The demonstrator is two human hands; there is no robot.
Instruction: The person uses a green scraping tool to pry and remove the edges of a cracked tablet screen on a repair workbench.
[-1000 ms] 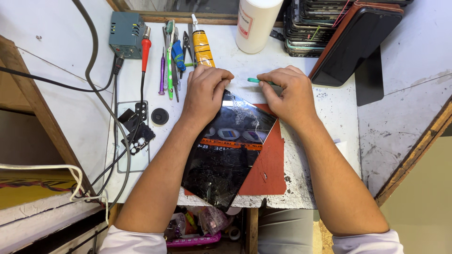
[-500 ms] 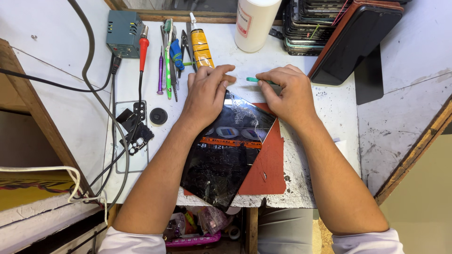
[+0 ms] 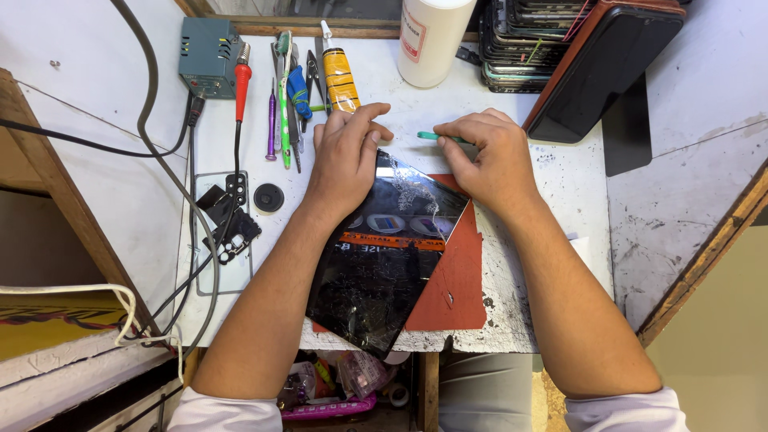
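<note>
At nine o'clock the white worktop [image 3: 552, 264] ends against a brown wooden frame [image 3: 48, 184], and dark cables [image 3: 152, 136] trail across that side, crowding it. A grey-blue metal box [image 3: 210, 56] sits at eleven o'clock, with a red-handled soldering iron [image 3: 241, 80], a row of thin hand tools [image 3: 286, 96] and a yellow glue tube [image 3: 340, 76] lying just right of it. Below them a clear phone case with black camera parts [image 3: 228, 232] takes up the near-left patch.

The left hand [image 3: 346, 156] lies flat, fingers curled down, pressing the upper corner of the cracked black glass tablet [image 3: 384, 256] — this rests at centre, tilted, on a red-brown rubber mat [image 3: 456, 288], its lower corner jutting past the table's front edge at six o'clock. The right hand [image 3: 492, 156] pinches a thin teal-handled tool [image 3: 436, 137] at the tablet's top edge, near twelve o'clock.

At one o'clock stand a white plastic bottle [image 3: 432, 40] and stacked dark phones [image 3: 528, 40]; a black tablet in a red-brown cover [image 3: 608, 64] leans at two o'clock. Bare speckled surface lies open at three to four o'clock.
</note>
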